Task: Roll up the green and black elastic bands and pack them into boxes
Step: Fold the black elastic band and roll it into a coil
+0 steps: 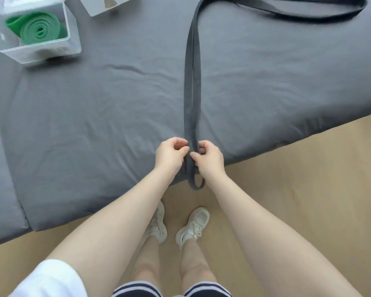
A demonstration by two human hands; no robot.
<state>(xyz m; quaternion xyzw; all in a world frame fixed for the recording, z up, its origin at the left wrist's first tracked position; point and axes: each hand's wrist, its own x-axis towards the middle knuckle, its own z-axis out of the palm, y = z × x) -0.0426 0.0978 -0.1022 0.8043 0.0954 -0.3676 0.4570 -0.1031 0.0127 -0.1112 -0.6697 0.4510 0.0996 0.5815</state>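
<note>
Curled fingers (185,148) of the left hand (169,155) and right hand (209,158) pinch the flat, matte black band (192,99) near its looped end, which hangs over the mattress (107,116) edge. The doubled strap runs away across the wrinkled grey sheet, curving right. Far left, a clear plastic box (33,49) holds the coiled green band (38,28); a grey cardboard box (103,6) sits beside it.

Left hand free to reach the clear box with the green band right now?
Probably not yet. The left hand pinches the flat black elastic band together with the right hand. The clear plastic box with the rolled green band sits far off; bare sheet lies between.
</note>
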